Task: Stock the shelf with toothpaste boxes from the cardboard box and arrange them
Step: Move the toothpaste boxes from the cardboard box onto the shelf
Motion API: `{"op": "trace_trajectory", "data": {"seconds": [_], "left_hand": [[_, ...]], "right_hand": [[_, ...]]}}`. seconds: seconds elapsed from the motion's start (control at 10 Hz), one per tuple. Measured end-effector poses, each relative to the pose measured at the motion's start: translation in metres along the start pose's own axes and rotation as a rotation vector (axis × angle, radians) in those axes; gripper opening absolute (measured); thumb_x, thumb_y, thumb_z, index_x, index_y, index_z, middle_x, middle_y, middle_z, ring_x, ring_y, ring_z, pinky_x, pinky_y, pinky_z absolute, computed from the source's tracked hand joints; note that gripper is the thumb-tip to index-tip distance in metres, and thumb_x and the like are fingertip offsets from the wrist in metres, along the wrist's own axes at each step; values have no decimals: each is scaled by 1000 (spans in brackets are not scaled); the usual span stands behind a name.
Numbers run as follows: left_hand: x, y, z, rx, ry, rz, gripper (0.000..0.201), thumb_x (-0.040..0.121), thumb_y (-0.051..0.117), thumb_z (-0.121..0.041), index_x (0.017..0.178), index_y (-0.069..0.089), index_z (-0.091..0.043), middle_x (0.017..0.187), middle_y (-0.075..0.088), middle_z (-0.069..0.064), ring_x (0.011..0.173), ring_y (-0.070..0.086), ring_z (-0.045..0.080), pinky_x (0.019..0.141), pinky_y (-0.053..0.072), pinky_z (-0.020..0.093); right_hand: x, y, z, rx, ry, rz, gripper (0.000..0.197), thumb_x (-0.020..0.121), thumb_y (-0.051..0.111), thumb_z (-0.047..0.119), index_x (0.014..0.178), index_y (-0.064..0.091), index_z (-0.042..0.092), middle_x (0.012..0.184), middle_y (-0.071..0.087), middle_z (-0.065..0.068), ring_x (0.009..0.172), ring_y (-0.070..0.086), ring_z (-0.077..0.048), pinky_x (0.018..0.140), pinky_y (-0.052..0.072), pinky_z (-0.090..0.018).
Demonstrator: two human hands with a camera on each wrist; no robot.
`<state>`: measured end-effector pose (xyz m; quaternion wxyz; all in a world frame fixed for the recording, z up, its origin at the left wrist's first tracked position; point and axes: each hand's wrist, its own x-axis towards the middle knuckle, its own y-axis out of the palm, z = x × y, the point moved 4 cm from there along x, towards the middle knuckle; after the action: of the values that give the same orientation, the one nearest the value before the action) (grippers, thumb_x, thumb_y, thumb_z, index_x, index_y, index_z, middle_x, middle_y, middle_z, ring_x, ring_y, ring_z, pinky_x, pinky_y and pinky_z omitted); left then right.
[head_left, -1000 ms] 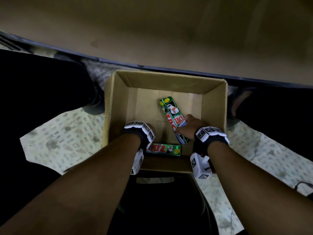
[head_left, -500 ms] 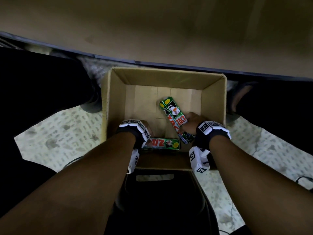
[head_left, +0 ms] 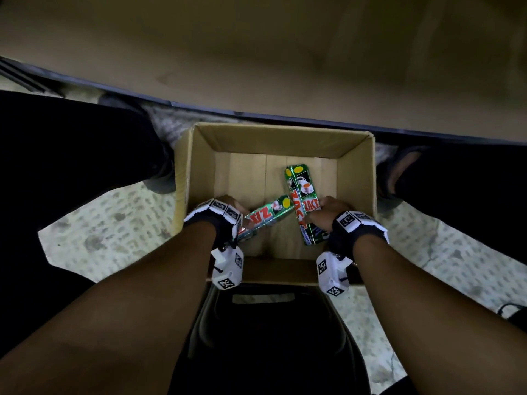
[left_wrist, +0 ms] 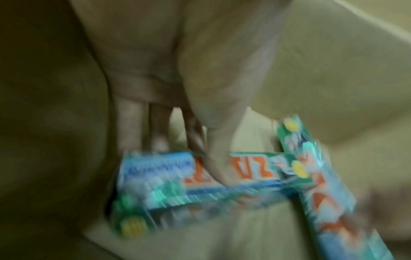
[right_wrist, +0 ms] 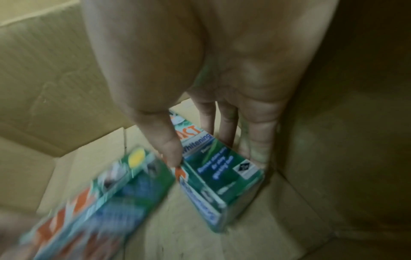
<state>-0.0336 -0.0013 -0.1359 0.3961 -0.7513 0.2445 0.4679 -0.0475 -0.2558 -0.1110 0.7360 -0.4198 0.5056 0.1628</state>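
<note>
An open cardboard box stands on the floor between my legs, with two green toothpaste boxes inside. My left hand grips the near end of one toothpaste box, whose far end points up and to the right. In the left wrist view the thumb lies on its printed face and the fingers are behind it. My right hand grips the second toothpaste box at its middle. The right wrist view shows this box pinched between thumb and fingers. The two boxes nearly touch.
A brown board with a dark front edge runs across just beyond the cardboard box. Dark trouser legs flank the box, with a sandalled foot at its right. A dark seat lies below my forearms. The floor is pale and patterned.
My left hand has lifted its toothpaste box off the near wall and swung its far end up to the right. The right hand's box has turned more upright and moved slightly right.
</note>
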Motion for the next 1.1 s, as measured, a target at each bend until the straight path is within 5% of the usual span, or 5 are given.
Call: {"op": "trace_trajectory", "data": {"seconds": [0.3,0.4,0.7,0.9,1.1], "left_hand": [[0,1,5,-143,48,26,59,71,85,-36,124,64,-22,122,66,1,96,63,19,85,47,26],[3,4,-6,-103,56,73,67,73,84,-32,133,55,-19,133,61,2,111,61,22,98,48,35],[-3,2,-17,-85,152,46,73,67,88,-15,131,53,-15,128,63,5,108,62,22,89,49,29],[-9,-3,-22,-175,204,5,63,65,89,-7,119,58,-15,100,64,-5,94,63,16,63,44,19],[-14,-4,-27,-232,221,-48,61,68,88,-17,120,57,-12,108,65,-3,90,59,8,69,44,18]], "right_hand": [[10,23,13,2,0,123,67,64,81,46,118,58,14,114,68,-8,88,69,-24,85,59,-41],[11,22,14,72,11,60,98,69,84,38,145,28,14,133,56,-10,111,62,-32,94,53,-48],[19,18,22,257,-52,-50,101,72,84,44,143,18,15,132,54,-8,111,62,-30,83,54,-35],[21,17,25,251,-17,-40,118,80,81,33,155,-7,11,146,46,-11,122,56,-32,96,54,-42],[19,15,20,239,1,-27,122,79,79,41,157,-12,16,160,27,-8,136,43,-34,103,46,-35]]}}
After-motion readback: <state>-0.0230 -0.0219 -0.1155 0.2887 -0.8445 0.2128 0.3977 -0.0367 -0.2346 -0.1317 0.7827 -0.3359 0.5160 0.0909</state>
